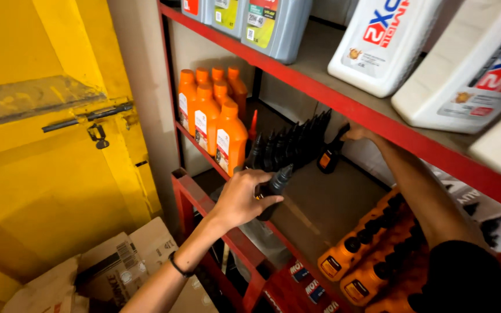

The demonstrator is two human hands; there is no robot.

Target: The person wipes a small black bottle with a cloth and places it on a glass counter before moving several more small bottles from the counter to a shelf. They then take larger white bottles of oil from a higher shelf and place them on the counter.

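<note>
Left hand: the left hand (240, 200) is wrapped around a dark bottle (273, 188), fingers curled over its body, its ribbed cap pointing up and away from the wrist. A dark band sits on that wrist.
Dark bottle in left hand: it is held just above the front edge of the red shelf (204, 200), tilted, in front of the row of black bottles (288, 145).
Right hand: the right hand (358, 134) reaches deep into the shelf and closes on the top of a second black bottle (330, 157) with an orange label; the fingers are mostly hidden behind the bottle, so the exact grip cannot be told.
Second black bottle: it stands at the far end of the black row, near the back wall of the shelf, upright or nearly so.
Row of black bottles: they stand close together on the middle shelf board, between the two hands.
Orange bottles: a group of orange bottles (213, 116) with white labels stands at the left end of the same shelf.
Upper shelf: grey canisters (273, 26) and white jugs (387, 43) stand on the board above.
Lower right: more orange bottles with black caps (366, 255) lie on their sides beneath the right arm.
Left side: a yellow door (47, 133) with a bolt latch, and cardboard boxes (117, 266) on the floor below it.
</note>
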